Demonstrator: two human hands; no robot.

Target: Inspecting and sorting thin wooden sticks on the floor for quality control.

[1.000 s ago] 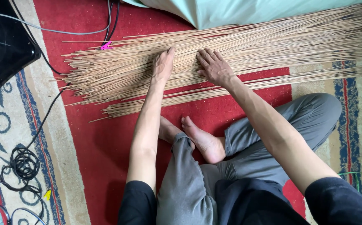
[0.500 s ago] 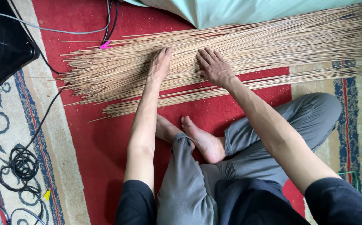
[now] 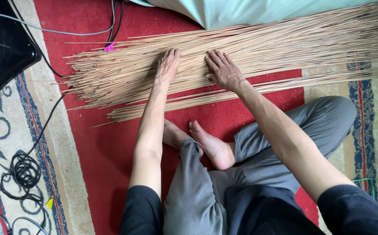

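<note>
A wide layer of long thin tan sticks (image 3: 284, 48) lies across a red patterned carpet (image 3: 106, 152). My left hand (image 3: 168, 66) rests flat, palm down, on the sticks near the middle of the layer. My right hand (image 3: 223, 69) presses flat on them just to the right, fingers spread. Neither hand grips anything. A smaller bundle of sticks (image 3: 163, 108) lies apart along the near edge, below my hands. I sit cross-legged in grey trousers, bare feet (image 3: 206, 146) tucked in front of me.
A black device (image 3: 4, 50) sits at the top left with grey and black cables (image 3: 26, 169) trailing down the carpet's left border. A pale green cloth (image 3: 249, 11) lies beyond the sticks. A small pink clip (image 3: 109, 46) lies by the stick ends.
Both hands have stayed flat on the sticks, shifting only slightly. The sticks look unchanged.
</note>
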